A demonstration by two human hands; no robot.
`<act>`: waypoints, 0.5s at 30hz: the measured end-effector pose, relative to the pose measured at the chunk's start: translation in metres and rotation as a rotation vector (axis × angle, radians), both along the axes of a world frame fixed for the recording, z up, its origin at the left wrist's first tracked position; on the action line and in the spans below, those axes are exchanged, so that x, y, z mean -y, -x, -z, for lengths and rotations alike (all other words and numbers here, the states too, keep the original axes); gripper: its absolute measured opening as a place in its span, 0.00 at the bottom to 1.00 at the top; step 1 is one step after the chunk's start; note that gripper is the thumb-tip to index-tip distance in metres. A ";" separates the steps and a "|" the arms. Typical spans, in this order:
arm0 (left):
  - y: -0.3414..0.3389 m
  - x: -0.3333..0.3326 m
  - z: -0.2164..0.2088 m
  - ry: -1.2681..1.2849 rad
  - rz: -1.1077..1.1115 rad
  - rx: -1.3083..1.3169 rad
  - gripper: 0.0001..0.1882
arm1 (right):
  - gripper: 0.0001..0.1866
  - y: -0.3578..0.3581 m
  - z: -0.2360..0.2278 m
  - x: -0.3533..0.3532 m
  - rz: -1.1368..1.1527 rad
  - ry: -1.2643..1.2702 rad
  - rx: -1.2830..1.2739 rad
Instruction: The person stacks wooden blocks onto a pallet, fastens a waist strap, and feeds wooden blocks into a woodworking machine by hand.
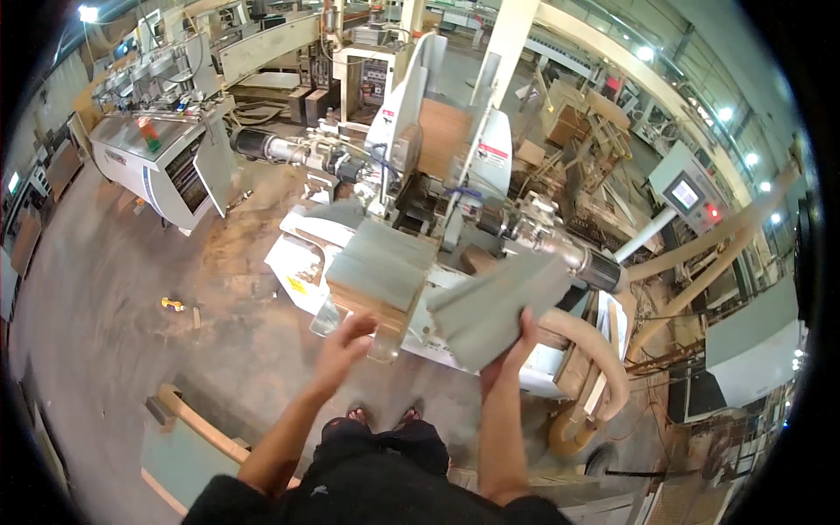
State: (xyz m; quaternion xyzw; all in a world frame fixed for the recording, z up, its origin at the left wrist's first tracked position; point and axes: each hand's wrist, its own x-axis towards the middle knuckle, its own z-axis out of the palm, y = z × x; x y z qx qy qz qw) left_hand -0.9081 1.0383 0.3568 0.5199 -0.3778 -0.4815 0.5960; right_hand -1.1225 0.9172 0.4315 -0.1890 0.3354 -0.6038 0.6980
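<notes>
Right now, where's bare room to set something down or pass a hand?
Bare floor lies between the yellow object and the white machine; hand room shows between the forearms, beyond the feet. Crowded: the machine's front, with the board stack by the left hand, grey board in the right hand, and thick hose at right.

Head-worn fisheye above left hand [344, 348], right hand [513, 352], facing down

Over to the left I see a white machine cabinet [121, 171] with its door [213, 171] swung open. A small yellow object [172, 304] lies on the floor [96, 297], near a wooden strip [196, 317]; lamps [645, 53] glow overhead.
</notes>
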 end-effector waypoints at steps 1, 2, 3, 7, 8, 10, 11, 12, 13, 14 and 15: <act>-0.025 -0.010 0.011 -0.006 -0.111 -0.007 0.28 | 0.31 -0.019 -0.018 0.028 -0.054 0.125 0.055; -0.043 -0.026 0.014 -0.070 -0.243 0.008 0.27 | 0.30 -0.038 -0.032 0.058 -0.110 0.249 0.108; -0.056 -0.044 0.015 -0.134 -0.385 0.026 0.26 | 0.29 -0.057 -0.043 0.093 -0.166 0.309 0.176; -0.078 -0.117 0.069 -0.354 -0.823 -0.129 0.22 | 0.25 -0.134 -0.103 0.207 -0.206 0.421 0.270; -0.079 -0.141 0.089 -0.428 -0.853 -0.136 0.23 | 0.25 -0.154 -0.111 0.242 -0.200 0.455 0.327; -0.071 -0.194 0.148 -0.508 -1.022 -0.186 0.17 | 0.25 -0.194 -0.137 0.287 -0.145 0.401 0.333; -0.060 -0.219 0.179 -0.512 -1.160 -0.226 0.11 | 0.25 -0.215 -0.144 0.314 -0.164 0.401 0.350; -0.045 -0.237 0.194 -0.506 -1.186 -0.337 0.12 | 0.26 -0.233 -0.147 0.346 -0.112 0.355 0.381; -0.028 -0.252 0.215 -0.601 -1.391 -0.378 0.14 | 0.27 -0.252 -0.151 0.371 -0.066 0.300 0.412; -0.010 -0.244 0.187 -0.705 -1.351 -0.467 0.16 | 0.27 -0.258 -0.156 0.397 -0.059 0.308 0.415; 0.013 -0.254 0.189 -0.758 -1.380 -0.492 0.15 | 0.34 -0.272 -0.161 0.415 0.092 0.185 0.336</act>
